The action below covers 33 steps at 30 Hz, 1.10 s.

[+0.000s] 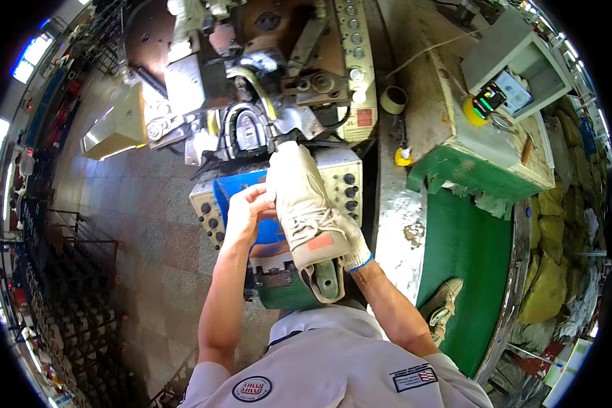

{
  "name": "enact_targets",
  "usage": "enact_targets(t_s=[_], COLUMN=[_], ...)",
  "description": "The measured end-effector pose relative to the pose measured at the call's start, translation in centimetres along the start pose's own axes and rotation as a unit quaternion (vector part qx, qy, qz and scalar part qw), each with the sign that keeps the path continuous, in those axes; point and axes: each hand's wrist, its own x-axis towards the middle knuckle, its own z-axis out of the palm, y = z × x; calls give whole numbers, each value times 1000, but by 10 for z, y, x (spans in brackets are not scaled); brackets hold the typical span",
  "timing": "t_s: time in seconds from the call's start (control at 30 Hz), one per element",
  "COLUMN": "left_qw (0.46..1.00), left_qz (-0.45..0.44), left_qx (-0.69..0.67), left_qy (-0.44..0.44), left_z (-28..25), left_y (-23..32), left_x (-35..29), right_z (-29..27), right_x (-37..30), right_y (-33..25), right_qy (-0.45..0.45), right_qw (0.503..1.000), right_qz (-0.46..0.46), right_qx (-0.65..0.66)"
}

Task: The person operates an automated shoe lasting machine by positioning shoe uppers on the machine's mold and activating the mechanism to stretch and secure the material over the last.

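A beige lace-up shoe upper [299, 194] is held in front of me, its toe towards the machine and its heel end towards my body. It is fitted over a green shoe last [328, 277], which shows in the ankle opening, and an orange patch marks the tongue. My right hand [353, 246], in a pale knitted glove with a blue cuff edge, grips the upper's right side near the heel; the shoe hides most of its fingers. My bare left hand [246, 209] pinches the left edge near the forefoot with bent fingers.
Just beyond the toe stands a machine with a curved metal clamp [246, 129]. Control boxes with black knobs [350, 192] flank it below. A green-sided bench [466, 170] at right bears a grey open box [523, 64]. Another shoe [442, 309] lies on the green surface [466, 251]. Racks [68, 306] line the left.
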Motion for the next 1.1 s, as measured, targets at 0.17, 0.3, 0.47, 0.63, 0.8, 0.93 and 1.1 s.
enact_targets(t_s=[0.17, 0.3, 0.47, 0.63, 0.8, 0.93, 1.1], left_qw=[996, 987, 977, 969, 969, 978, 990], left_qz=[13, 70, 121, 110, -19, -5, 28], left_qx=[-24, -65, -107, -126, -221, -198, -116], left_qy=[89, 133, 139, 181, 112, 59, 72], left_z=[-49, -64, -70, -63, -57, -68, -73], left_y=[7, 19, 31, 10, -32, -43, -54], left_x=[17, 27, 43, 60, 48, 54, 60], right_z=[40, 64, 74, 67, 60, 57, 52], right_x=[48, 77, 116, 153, 166, 169, 172], right_y=[14, 17, 19, 38, 57, 63, 69], right_qy=[16, -6, -24, 32, 34, 30, 41], right_qw=[999, 1000, 999, 997, 996, 992, 993], right_qz=[-2, -1, -30, -27, -85, -115, -110], right_qx=[-51, -17, 3, 58, -12, -33, -10])
